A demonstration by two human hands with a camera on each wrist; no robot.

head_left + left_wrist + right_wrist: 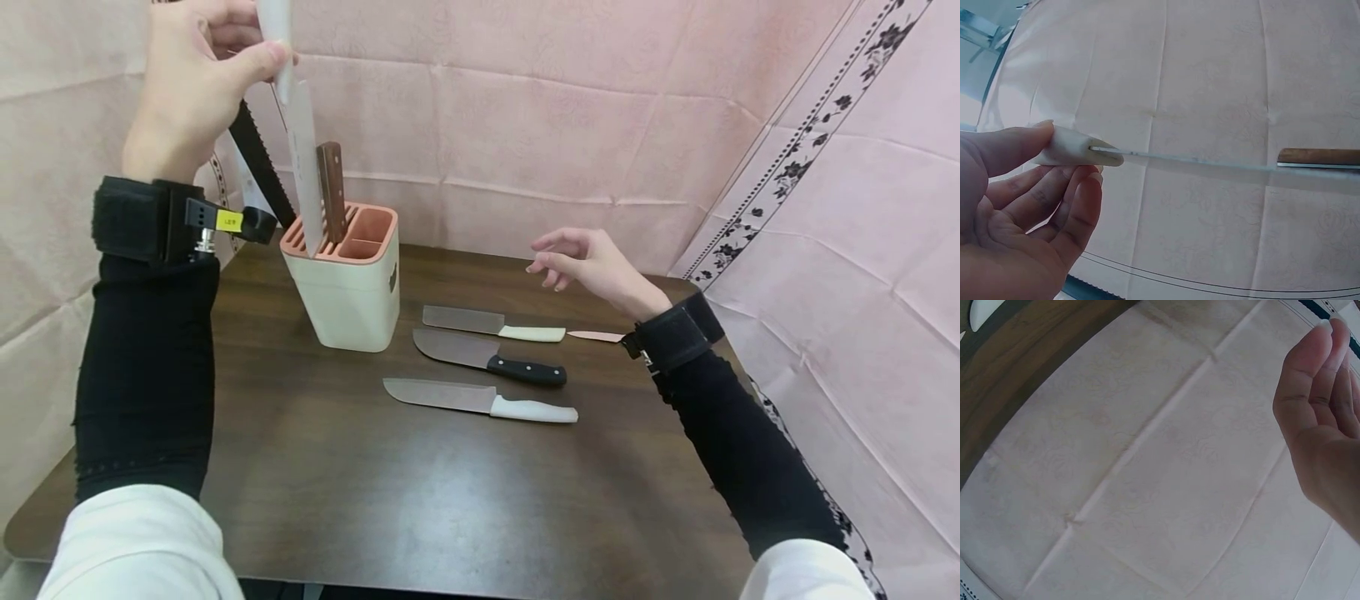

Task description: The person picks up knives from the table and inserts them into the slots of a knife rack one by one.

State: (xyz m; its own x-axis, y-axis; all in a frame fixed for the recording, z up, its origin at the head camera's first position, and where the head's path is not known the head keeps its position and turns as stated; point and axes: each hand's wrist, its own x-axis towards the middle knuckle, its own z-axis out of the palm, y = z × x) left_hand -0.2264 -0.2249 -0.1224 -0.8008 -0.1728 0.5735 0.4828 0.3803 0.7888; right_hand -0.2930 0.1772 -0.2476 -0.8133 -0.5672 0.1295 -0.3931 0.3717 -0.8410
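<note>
High at the upper left, my left hand (198, 79) pinches the white handle (276, 50) of a long knife between thumb and fingers. Its blade (303, 158) points down, the lower end at the slotted top of the knife holder (345, 304), a pale box with an orange top. In the left wrist view the thumb presses the handle (1075, 147) from above, fingers curled beneath. A wooden-handled knife (332, 192) stands in the holder beside this blade. My right hand (596, 267) hovers loosely curled over the table's far right, holding nothing.
On the brown table (450, 500) lie a pale-green-handled cleaver (465, 320), a black-handled knife (457, 347) and a white-handled knife (442, 395). A small pink blade (595, 336) shows beside my right wrist. A black serrated blade (262, 162) leans at the holder's left. Pink cloth (525, 125) hangs behind.
</note>
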